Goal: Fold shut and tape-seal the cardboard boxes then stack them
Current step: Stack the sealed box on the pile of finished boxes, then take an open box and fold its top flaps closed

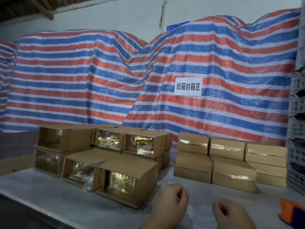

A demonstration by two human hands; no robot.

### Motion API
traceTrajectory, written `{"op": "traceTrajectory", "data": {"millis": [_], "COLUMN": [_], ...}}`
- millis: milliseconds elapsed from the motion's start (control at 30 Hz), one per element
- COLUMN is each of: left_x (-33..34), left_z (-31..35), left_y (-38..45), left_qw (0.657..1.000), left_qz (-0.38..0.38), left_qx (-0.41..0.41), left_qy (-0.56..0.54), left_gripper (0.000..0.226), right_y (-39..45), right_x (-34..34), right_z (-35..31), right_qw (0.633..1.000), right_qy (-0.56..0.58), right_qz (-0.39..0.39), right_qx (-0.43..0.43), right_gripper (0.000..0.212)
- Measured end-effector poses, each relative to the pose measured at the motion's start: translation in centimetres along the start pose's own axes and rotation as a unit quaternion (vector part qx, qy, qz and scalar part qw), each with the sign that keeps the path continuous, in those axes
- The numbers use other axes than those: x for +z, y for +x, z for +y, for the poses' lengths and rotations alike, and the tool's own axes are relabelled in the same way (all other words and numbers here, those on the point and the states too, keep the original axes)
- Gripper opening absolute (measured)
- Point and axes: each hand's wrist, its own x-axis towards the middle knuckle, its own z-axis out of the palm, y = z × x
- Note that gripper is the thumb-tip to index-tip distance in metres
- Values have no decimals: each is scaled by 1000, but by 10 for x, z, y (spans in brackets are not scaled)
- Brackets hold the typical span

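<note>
both hands hovered over the near edge of the bench, apart from each other and touching no box. the left hand had its fingers loosely curled with nothing in its grip; the right hand was the same, loosely curled and holding nothing. toward the left side of the bench lay the open boxes, stacked on their sides in two layers, with clear plastic and yellow contents showing in their mouths. toward the right side stood the sealed boxes, taped and stacked two high. an orange object, blurred, sat at the near right corner. a striped tarpaulin hung behind the far edge, bearing a white paper sign.
</note>
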Motion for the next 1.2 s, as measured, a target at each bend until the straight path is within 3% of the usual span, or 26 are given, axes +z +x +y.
{"op": "traceTrajectory", "data": {"millis": [167,300,433,467,600,733,867,1033,1200], "left_x": [-15,-69,-127,-136,-157,-161,-157,-145,-148], "left_z": [21,33,8,-5,-62,-110,-150,-189,-203], "left_y": [-4,38,98,112,156,185,207,219,223], "left_qw": [998,987,980,980,964,928,904,910,915], "left_qz": [8,98,169,167,107,8,-42,-35,-43], "left_qx": [57,112,103,83,-40,-68,-76,-80,-70], "left_qy": [-26,-53,35,66,242,366,419,405,396], "left_gripper": [43,42,20,14,58,78,82,75,58], "right_y": [-4,40,93,105,151,186,213,225,224], "right_x": [-12,-36,-31,-25,5,43,83,120,135], "right_z": [-16,-75,-130,-139,-171,-193,-200,-201,-199], "right_qw": [998,985,970,969,974,970,962,959,973], "right_qy": [-42,26,59,60,2,-73,-123,-143,-18], "right_qz": [28,102,50,33,-23,-73,-102,-98,-86], "right_qx": [-22,-134,-230,-239,-224,-220,-220,-224,-215], "right_gripper": [49,36,5,17,70,87,93,77,28]}}
